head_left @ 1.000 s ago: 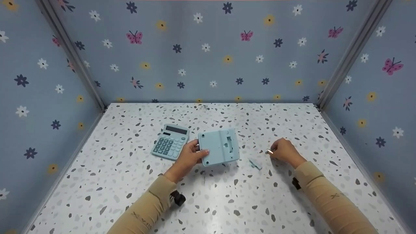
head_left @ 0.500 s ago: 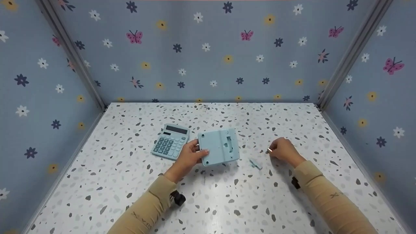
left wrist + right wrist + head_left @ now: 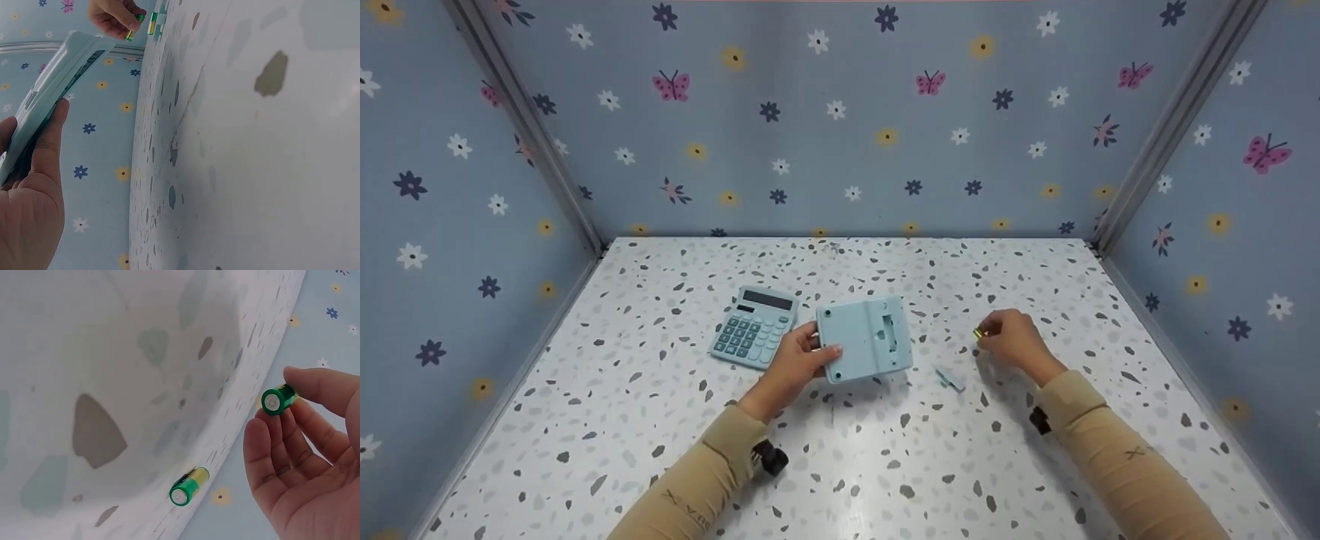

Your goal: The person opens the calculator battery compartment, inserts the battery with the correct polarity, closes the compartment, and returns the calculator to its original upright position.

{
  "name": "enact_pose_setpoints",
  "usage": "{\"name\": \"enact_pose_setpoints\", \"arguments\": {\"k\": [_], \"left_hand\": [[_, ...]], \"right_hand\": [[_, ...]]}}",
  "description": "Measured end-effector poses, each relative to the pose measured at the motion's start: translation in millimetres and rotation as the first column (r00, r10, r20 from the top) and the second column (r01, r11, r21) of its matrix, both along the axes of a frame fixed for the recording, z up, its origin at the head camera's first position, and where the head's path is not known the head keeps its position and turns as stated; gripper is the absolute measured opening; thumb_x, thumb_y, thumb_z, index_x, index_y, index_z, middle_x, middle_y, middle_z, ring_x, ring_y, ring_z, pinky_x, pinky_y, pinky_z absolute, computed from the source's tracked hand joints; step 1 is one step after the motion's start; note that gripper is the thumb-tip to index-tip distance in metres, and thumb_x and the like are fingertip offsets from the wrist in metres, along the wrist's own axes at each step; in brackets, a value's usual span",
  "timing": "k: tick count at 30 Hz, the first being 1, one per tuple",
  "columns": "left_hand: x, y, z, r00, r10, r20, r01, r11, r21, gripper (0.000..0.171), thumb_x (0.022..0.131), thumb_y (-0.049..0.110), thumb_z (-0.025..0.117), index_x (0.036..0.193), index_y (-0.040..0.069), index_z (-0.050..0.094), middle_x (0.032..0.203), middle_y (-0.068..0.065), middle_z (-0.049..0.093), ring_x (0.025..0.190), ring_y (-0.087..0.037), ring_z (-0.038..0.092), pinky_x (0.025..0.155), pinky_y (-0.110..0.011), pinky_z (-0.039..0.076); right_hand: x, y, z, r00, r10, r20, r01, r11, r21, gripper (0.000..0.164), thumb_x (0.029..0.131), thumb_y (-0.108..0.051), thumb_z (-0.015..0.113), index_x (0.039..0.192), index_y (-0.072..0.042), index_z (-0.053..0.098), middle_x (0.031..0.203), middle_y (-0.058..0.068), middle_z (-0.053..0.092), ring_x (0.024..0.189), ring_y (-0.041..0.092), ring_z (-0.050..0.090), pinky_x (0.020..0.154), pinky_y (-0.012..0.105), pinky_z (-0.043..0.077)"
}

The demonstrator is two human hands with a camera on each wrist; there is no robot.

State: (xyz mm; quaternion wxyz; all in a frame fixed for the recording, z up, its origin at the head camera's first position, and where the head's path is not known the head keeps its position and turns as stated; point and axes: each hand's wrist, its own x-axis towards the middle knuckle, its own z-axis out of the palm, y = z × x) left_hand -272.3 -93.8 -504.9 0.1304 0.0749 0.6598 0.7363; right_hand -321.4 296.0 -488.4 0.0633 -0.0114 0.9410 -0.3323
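Note:
In the head view my left hand [image 3: 791,369] grips a light blue calculator [image 3: 855,341] by its edge, its back facing up. The battery slot [image 3: 889,333] on that back is uncovered. My right hand [image 3: 1014,345], to the right, pinches a small green and gold battery [image 3: 279,400] between thumb and fingers, above the table. A second, similar battery [image 3: 189,486] lies on the table below, seen in the right wrist view; my right hand hides it in the head view. Between both hands lies the small light blue battery cover [image 3: 950,379].
Another light blue calculator [image 3: 755,327] lies keys up on the speckled white table [image 3: 840,465], just left of the held one. Flowered blue panels [image 3: 840,150] close off the back and both sides.
My right hand has moved slightly up in the head view, and the battery in it has turned, showing green and gold. My left hand and the calculator have stayed put.

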Motion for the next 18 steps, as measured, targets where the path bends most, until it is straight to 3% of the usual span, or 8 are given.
{"name": "enact_pose_setpoints", "arguments": {"k": [7, 18], "left_hand": [[0.8, 1, -0.4, 1.000, 0.012, -0.002, -0.012, 1.000, -0.004, 0.056, 0.104, 0.001, 0.067, 0.157, -0.002, 0.049, 0.138, -0.027, 0.069, 0.115, -0.026, 0.076, 0.095, -0.041, 0.067], [0.5, 1, 0.0, 1.000, 0.013, -0.005, -0.013, 1.000, -0.011, 0.056, 0.104, 0.002, 0.067, 0.157, -0.002, 0.050, 0.139, -0.026, 0.070, 0.114, -0.027, 0.076, 0.094, -0.041, 0.067]], "right_hand": [[2.4, -3, 2.6, 0.995, 0.008, -0.098, -0.014, 0.999, -0.052, 0.022, 0.095, -0.009, 0.075, 0.113, 0.005, 0.076, 0.105, 0.020, 0.076, 0.091, 0.025, 0.069, 0.073, 0.029, 0.055], [6.5, -11, 7.2, 0.990, 0.014, -0.140, -0.028, 0.995, -0.096, 0.022, 0.096, -0.009, 0.076, 0.114, 0.004, 0.076, 0.105, 0.020, 0.076, 0.092, 0.026, 0.069, 0.076, 0.032, 0.056]]}}
